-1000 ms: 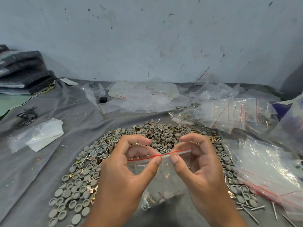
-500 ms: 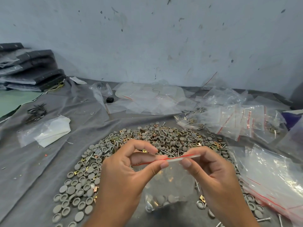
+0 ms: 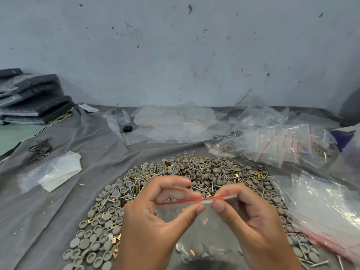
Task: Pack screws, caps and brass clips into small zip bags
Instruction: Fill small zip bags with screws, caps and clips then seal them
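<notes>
Pinching the top edge of a small zip bag are two bare hands. The left hand is squeezing the red zip strip between its thumb and curled fingers, near the middle of the strip. The right hand is doing the same just beside it, on the right part of the strip. The two thumbs are almost touching. The bag is hanging down between the hands, and some grey caps and a few shiny bits are sitting at its bottom.

Lying behind and around the hands is a big pile of parts on a grey cloth that is covering the table. Grey round caps, thin silver screws and little brass clips are all mixed up in it.

Sitting to the right are filled bags with red strips, and a stack of empty clear bags is lying closer in. More clear plastic is lying at the back by the wall. On the left, a white folded thing in plastic, some black bands and a stack of dark packs are resting.
</notes>
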Tool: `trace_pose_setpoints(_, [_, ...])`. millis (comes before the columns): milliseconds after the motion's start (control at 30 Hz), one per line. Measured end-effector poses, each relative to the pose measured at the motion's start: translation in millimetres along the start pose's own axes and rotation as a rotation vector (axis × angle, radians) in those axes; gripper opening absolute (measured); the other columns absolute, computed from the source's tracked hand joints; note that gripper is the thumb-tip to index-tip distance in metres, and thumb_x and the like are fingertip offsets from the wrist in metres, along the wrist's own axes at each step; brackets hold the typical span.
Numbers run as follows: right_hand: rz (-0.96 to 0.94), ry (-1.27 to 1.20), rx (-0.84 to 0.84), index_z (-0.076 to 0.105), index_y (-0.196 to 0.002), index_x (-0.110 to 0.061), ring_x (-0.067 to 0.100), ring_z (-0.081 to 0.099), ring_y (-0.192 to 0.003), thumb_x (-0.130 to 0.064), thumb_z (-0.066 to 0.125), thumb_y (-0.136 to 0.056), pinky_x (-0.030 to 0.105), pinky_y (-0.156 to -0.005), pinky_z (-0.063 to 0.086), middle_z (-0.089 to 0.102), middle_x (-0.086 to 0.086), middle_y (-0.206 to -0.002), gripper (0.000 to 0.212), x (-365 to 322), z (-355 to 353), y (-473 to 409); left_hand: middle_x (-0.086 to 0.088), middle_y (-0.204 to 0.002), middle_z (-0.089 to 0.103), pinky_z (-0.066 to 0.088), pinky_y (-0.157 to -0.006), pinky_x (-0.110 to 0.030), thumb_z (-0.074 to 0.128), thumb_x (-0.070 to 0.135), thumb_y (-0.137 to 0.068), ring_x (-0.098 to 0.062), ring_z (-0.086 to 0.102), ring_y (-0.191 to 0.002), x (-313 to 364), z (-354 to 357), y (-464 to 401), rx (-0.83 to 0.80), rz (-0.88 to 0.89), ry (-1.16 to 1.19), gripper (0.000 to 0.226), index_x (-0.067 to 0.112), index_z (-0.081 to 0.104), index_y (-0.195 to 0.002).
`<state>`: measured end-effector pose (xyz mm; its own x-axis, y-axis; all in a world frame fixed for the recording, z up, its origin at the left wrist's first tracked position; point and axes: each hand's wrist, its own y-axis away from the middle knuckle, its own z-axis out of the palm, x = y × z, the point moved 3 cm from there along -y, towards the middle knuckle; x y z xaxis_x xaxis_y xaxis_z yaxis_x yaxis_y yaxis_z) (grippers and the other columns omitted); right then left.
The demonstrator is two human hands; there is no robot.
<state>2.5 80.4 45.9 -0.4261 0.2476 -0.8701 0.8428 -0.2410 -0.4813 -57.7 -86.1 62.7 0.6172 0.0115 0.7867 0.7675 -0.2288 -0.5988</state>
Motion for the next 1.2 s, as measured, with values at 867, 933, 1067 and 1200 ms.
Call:
trace_pose_setpoints(867, [0.077, -0.091, 0.031, 0.072, -0.089, -0.033, 0.007, 0.064, -0.065, -0.056, 0.076, -0.077, 0.013, -0.062, 0.047, 0.071, -0.003, -0.074, 0.026, 1, -8, 0, -0.004, -0.083, 0.078, 0.052, -0.079, -0.05, 0.086, 0.063, -0.061, -0.019, 0.073, -0.077, -12, -3, -3, -0.014, -0.131, 0.126, 0.045, 0.041, 0.058, -0.089])
trace_pose_setpoints(933, [0.085, -0.107, 0.031, 0.073, -0.089, -0.034, 0.014, 0.071, -0.075, -0.064, 0.081, -0.071, 0.018, -0.067, 0.053, 0.075, 0.002, -0.087, 0.036, 2, -6, 0, -0.005, -0.083, 0.078, 0.05, -0.084, -0.059, 0.088, 0.059, -0.06, -0.02, 0.074, -0.079, -12, -2, -3, -0.05, -0.156, 0.138, 0.046, 0.039, 0.055, -0.084])
trace_pose_setpoints(1067, [0.084, -0.139, 0.097, 0.071, -0.086, -0.033, 0.019, 0.072, -0.075, -0.062, 0.087, -0.065, 0.021, -0.069, 0.057, 0.076, 0.007, -0.088, 0.039, 2, -7, -2, -0.004, -0.083, 0.079, 0.055, -0.081, -0.051, 0.092, 0.051, -0.051, -0.023, 0.076, -0.082, -13, -1, 0, -0.071, -0.239, 0.161, 0.047, 0.04, 0.057, -0.081])
trace_pose_setpoints(1200, [0.098, -0.247, 0.182, 0.068, -0.086, -0.036, 0.019, 0.074, -0.077, -0.057, 0.093, -0.055, 0.02, -0.068, 0.058, 0.076, 0.011, -0.088, 0.046, 5, -12, -5, -0.008, -0.086, 0.079, 0.056, -0.067, -0.022, 0.095, 0.051, -0.046, -0.02, 0.077, -0.079, -15, -2, -3, -0.06, -0.304, 0.28, 0.053, 0.041, 0.063, -0.086])
